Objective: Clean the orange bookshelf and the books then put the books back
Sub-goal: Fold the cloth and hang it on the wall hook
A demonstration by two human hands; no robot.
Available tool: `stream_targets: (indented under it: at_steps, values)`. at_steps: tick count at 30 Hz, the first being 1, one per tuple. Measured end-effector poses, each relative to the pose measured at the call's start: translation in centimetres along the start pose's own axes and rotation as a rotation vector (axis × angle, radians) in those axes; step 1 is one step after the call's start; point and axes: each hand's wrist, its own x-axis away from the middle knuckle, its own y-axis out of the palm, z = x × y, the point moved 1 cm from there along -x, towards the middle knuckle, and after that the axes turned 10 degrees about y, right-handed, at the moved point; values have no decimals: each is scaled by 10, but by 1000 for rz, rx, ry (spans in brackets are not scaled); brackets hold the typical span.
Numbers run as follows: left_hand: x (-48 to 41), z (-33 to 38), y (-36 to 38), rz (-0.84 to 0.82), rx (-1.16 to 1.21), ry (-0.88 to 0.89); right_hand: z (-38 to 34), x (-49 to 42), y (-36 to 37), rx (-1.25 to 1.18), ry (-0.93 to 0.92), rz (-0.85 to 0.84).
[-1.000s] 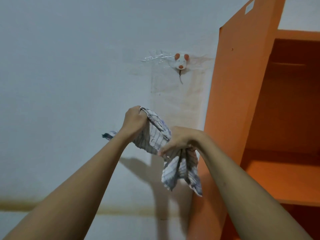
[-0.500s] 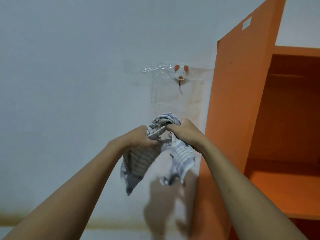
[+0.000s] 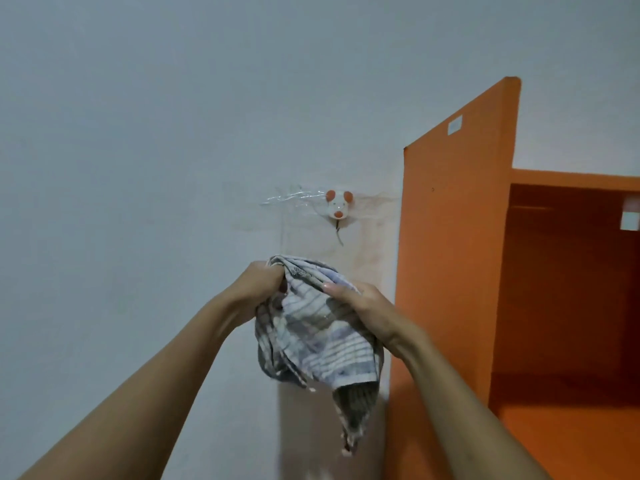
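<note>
A striped grey and white cloth (image 3: 311, 344) hangs bunched between both my hands, in front of the white wall. My left hand (image 3: 258, 285) grips its upper left edge. My right hand (image 3: 360, 304) holds its upper right part, thumb on top. The orange bookshelf (image 3: 453, 271) stands at the right, its side panel just right of my right hand. Its open compartment (image 3: 568, 306) shows no books.
A small mouse-shaped wall hook (image 3: 338, 204) with orange ears is stuck to the white wall under clear tape, a little above the cloth. A white sticker (image 3: 454, 126) sits near the top of the shelf's side panel.
My hands have regathered the cloth, which now hangs in a fuller bundle between them. My view has tilted up, so the shelf and the hook sit lower in the frame.
</note>
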Motion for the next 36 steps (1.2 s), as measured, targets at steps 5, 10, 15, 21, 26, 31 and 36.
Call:
stream_targets:
  at_steps: [5, 10, 15, 21, 26, 31, 36]
  values:
    - [-32, 33, -5, -38, 6, 77, -12, -16, -9, 111, -38, 140]
    - [-56, 62, 0, -280, 41, 33, -23, -35, -14, 81, -20, 226]
    - [-72, 74, 12, -309, 103, 182, -24, -53, -9, -375, 28, 274]
    - [-79, 69, 1, -221, -147, 273, -25, -53, -29, 46, 26, 423]
    - [-86, 62, -13, -175, -258, 270, -16, -55, -33, 80, -115, 242]
    - [-85, 60, -12, -155, -234, 367, -20, -72, -47, 398, -206, 720]
    - [-93, 63, 1, -34, -325, 588, -42, -94, -60, 496, -404, 1069]
